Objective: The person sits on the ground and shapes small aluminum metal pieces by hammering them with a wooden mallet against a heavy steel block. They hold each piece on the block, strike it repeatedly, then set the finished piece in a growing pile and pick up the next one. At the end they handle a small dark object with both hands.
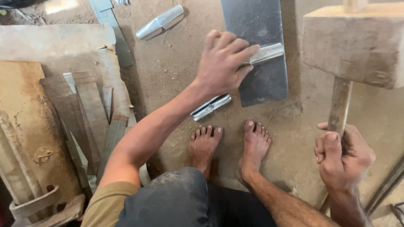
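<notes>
A folded metal strip [265,54] is pressed down under the fingers of the left hand [223,63], laid across a dark metal plate [259,25] on the dirt floor [168,63]. The handle of a wooden mallet [351,44] is gripped tightly in the right hand [343,157], its big head raised above that hand. Another folded strip [210,107] lies just below the left wrist, near two bare feet [229,143]. Rusty flat bars [90,113] are piled well to the left of the left arm.
</notes>
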